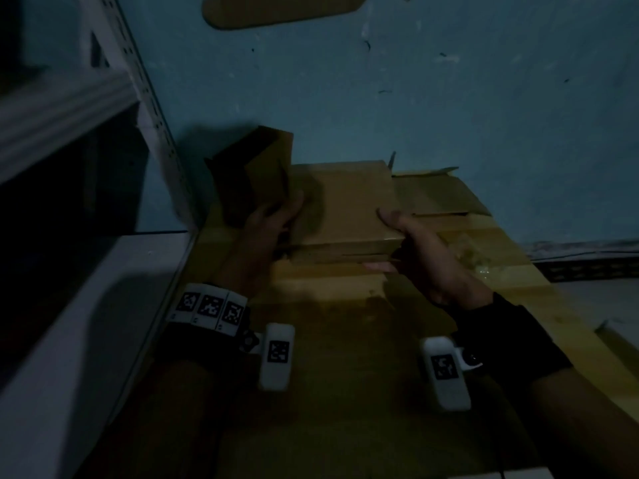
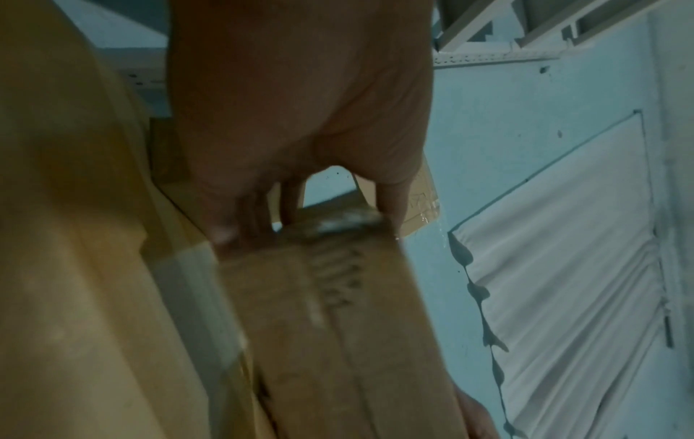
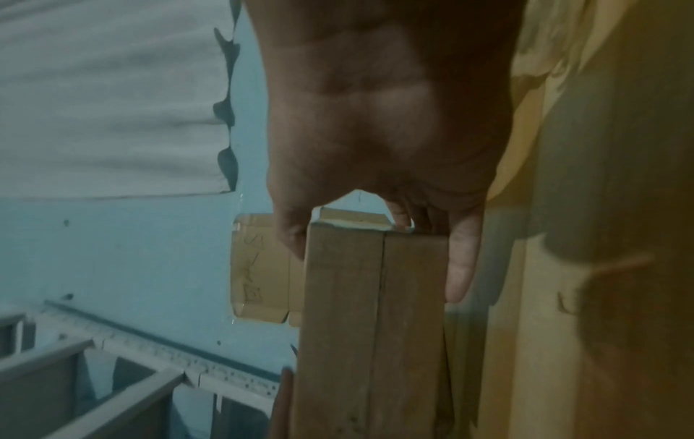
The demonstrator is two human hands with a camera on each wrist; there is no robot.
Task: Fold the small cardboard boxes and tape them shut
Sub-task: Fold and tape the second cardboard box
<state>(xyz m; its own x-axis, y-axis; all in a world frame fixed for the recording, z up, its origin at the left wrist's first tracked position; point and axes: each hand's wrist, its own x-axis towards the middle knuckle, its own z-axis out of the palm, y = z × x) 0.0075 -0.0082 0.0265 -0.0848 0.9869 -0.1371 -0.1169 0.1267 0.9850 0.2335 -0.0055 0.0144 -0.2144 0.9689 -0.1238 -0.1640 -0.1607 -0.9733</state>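
Against a blue wall, both hands grip the flat cardboard box (image 1: pixel 342 205), left hand (image 1: pixel 266 233) and right hand (image 1: pixel 425 257) pinching opposite ends

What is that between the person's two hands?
A small cardboard box, gripped by the left hand and right hand at opposite ends, seen in the head view.

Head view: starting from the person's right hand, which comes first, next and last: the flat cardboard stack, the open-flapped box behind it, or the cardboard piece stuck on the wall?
1. Flat cardboard stack: gripped at its near right corner by the right hand.
2. Open-flapped box: just behind, to the right.
3. Cardboard piece on the wall: far, up top.
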